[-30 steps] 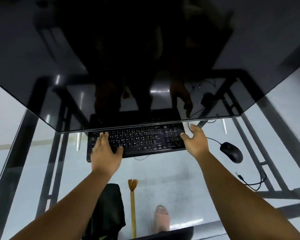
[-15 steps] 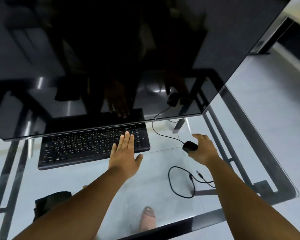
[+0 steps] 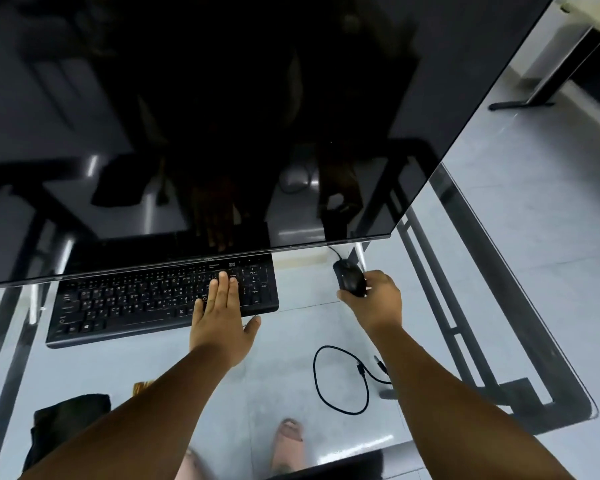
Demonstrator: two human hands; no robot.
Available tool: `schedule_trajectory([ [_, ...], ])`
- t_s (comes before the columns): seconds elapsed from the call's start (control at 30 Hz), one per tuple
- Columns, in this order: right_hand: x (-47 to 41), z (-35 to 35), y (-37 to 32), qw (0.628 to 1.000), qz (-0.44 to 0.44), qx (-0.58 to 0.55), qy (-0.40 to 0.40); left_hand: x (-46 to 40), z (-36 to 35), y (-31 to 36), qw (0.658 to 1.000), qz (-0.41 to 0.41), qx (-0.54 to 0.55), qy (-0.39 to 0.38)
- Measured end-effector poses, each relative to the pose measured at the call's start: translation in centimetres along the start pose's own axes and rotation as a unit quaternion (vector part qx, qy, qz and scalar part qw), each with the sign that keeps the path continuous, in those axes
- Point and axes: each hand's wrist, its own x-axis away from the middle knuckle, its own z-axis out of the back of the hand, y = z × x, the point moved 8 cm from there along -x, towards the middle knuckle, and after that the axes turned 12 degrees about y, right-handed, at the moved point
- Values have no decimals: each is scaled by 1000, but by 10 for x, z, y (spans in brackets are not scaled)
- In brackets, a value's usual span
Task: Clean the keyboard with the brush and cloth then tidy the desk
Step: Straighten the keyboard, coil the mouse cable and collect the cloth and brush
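A black keyboard [image 3: 125, 303] lies on the glass desk [image 3: 291, 368], partly tucked under the big dark monitor [image 3: 222, 116]. My left hand [image 3: 222, 317] rests flat on the keyboard's right part, fingers together and extended, holding nothing. My right hand [image 3: 378, 299] grips a black wired mouse [image 3: 350, 281] just right of the keyboard, near the monitor's lower right corner. A black cloth [image 3: 66, 424] lies at the near left of the desk. The brush's tan bristles [image 3: 142, 387] peek out beside my left forearm; the rest is hidden.
The mouse cable [image 3: 340, 379] loops loose on the glass near my right forearm, with its plug end [image 3: 381, 364] free. The desk's dark metal frame [image 3: 465, 327] runs along the right side. Sandalled feet [image 3: 290, 441] show through the glass.
The view swung right. My left hand slid to the keyboard's right end and lies flat. My right hand left the keyboard, took hold of the mouse and carried it up toward the monitor's corner.
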Motion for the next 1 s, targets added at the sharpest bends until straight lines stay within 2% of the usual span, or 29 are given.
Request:
schedule_trajectory([
  [0.33,-24,-25,-19,998,-43,-10,35,-5,-4,-1,1000,-4,5,3],
  [0.63,-24,-28,-21,999,-30,-5,36,-7,-2,-6,1000,-2,24,18],
  [0.73,-11,-11,-26,998,27,-18,57,-5,4,-4,997,-11,57,40],
  [0.77,-6,-11,-28,998,60,-24,26,-3,6,-3,996,-17,72,51],
  [0.8,0,-14,-28,995,86,-30,-38,-1,9,-2,994,-24,87,61],
  [0.9,39,-31,-15,947,101,-9,-305,11,13,-3,988,-42,131,70],
  [0.93,46,-34,-9,930,105,22,-351,13,13,-3,985,-46,146,76],
  [1.0,56,-34,-2,920,133,87,-358,22,16,-4,980,-50,171,89],
])
